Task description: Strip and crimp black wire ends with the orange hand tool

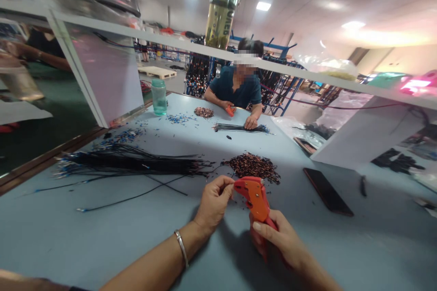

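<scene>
An orange and red hand tool (257, 202) is gripped in my right hand (282, 236), its head pointing up and to the left. My left hand (215, 200) is pinched at the tool's jaws; whatever lies between its fingertips is too small to make out. Just beyond the tool's head lies a pile of small copper-coloured and black pieces (254, 167). To the left stretches a long bundle of black wires (136, 163) with blue and silvery ends. A few single wires (131, 198) lie loose in front of it.
Across the table (136, 245) a person (235, 84) holds an orange tool beside another wire bundle (239, 128). A phone (327, 191) lies to the right. Small blue pieces (128, 135) and a green bottle (159, 97) are at the back left. A shelf bar (191, 47) crosses above.
</scene>
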A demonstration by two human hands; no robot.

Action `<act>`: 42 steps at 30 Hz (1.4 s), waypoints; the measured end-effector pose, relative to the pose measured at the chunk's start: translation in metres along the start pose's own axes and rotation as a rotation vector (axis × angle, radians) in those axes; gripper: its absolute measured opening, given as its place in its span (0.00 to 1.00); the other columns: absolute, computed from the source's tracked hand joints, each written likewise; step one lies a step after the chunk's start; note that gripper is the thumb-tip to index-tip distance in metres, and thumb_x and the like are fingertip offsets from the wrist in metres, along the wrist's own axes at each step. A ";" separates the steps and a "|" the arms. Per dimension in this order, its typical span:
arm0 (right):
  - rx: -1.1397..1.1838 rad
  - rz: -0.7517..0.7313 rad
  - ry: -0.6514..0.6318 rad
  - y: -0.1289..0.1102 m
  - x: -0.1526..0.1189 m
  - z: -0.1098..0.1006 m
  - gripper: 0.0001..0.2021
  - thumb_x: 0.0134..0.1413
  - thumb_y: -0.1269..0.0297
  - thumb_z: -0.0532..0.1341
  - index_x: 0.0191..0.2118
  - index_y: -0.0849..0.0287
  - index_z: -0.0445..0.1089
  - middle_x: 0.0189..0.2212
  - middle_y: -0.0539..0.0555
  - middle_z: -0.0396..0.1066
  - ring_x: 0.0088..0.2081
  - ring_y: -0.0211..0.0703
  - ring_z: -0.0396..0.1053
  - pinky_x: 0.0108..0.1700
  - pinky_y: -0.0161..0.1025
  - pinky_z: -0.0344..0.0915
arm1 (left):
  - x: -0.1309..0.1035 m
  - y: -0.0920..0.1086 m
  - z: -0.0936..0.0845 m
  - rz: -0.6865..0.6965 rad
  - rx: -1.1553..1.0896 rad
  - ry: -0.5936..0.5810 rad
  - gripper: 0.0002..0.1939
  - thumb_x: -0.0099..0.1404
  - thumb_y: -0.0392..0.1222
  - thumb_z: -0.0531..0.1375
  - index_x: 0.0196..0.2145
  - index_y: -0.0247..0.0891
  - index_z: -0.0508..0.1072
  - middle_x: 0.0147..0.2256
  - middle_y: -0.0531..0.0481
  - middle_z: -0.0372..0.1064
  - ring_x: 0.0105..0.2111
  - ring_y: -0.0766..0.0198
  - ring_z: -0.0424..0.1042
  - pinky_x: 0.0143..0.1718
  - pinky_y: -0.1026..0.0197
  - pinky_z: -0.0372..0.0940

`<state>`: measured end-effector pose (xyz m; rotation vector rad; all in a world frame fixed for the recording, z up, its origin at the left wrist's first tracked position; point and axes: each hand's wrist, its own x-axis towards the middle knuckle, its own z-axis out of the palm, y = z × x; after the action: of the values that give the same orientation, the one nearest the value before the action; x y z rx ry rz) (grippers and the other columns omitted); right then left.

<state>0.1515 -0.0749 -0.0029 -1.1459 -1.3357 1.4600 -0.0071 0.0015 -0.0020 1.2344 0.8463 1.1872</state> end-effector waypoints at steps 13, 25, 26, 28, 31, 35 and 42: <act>0.091 0.022 0.014 -0.001 -0.001 -0.005 0.22 0.47 0.45 0.64 0.22 0.61 0.61 0.13 0.45 0.58 0.13 0.31 0.56 0.15 0.29 0.53 | 0.002 0.002 -0.001 0.062 0.125 -0.042 0.09 0.59 0.44 0.57 0.26 0.36 0.69 0.20 0.57 0.58 0.23 0.69 0.58 0.26 0.66 0.55; 0.336 0.047 0.075 -0.004 -0.007 -0.012 0.17 0.48 0.52 0.66 0.30 0.62 0.65 0.16 0.46 0.62 0.14 0.32 0.59 0.17 0.29 0.55 | 0.010 -0.001 -0.009 0.077 0.265 0.108 0.08 0.59 0.43 0.56 0.27 0.37 0.69 0.20 0.57 0.58 0.22 0.68 0.57 0.25 0.66 0.53; 0.348 0.039 0.095 -0.005 -0.007 -0.014 0.16 0.48 0.53 0.66 0.31 0.62 0.66 0.17 0.47 0.64 0.16 0.33 0.60 0.18 0.30 0.57 | 0.011 -0.001 -0.010 0.081 0.265 0.102 0.08 0.59 0.43 0.56 0.27 0.37 0.69 0.20 0.57 0.58 0.22 0.68 0.57 0.25 0.67 0.53; 0.360 0.024 0.120 -0.008 -0.007 -0.017 0.16 0.48 0.54 0.67 0.34 0.62 0.68 0.21 0.50 0.67 0.20 0.37 0.65 0.23 0.33 0.62 | 0.011 0.001 -0.010 0.082 0.262 0.079 0.08 0.60 0.44 0.55 0.28 0.37 0.69 0.20 0.57 0.58 0.23 0.68 0.57 0.25 0.67 0.54; 0.354 0.009 0.126 -0.011 -0.003 -0.017 0.16 0.47 0.56 0.67 0.38 0.62 0.70 0.27 0.53 0.71 0.28 0.43 0.69 0.30 0.38 0.66 | 0.009 0.001 -0.009 0.078 0.271 0.070 0.09 0.60 0.44 0.55 0.27 0.37 0.68 0.20 0.57 0.58 0.23 0.68 0.58 0.26 0.66 0.54; 0.333 0.039 0.128 -0.011 0.000 -0.016 0.17 0.46 0.56 0.67 0.39 0.62 0.70 0.29 0.53 0.71 0.30 0.44 0.69 0.33 0.39 0.66 | 0.006 0.001 -0.008 0.091 0.296 0.060 0.09 0.59 0.44 0.55 0.27 0.37 0.69 0.21 0.57 0.60 0.23 0.68 0.60 0.27 0.65 0.55; -0.244 -0.129 0.184 -0.013 -0.006 -0.016 0.14 0.54 0.55 0.61 0.39 0.61 0.68 0.29 0.52 0.69 0.30 0.44 0.67 0.33 0.39 0.65 | 0.004 0.004 -0.004 0.043 0.205 0.018 0.08 0.58 0.44 0.56 0.26 0.36 0.68 0.20 0.57 0.60 0.23 0.68 0.60 0.27 0.66 0.56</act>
<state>0.1687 -0.0756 0.0107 -1.2893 -1.4562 1.0933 -0.0107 0.0057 0.0019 1.4155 0.9774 1.1689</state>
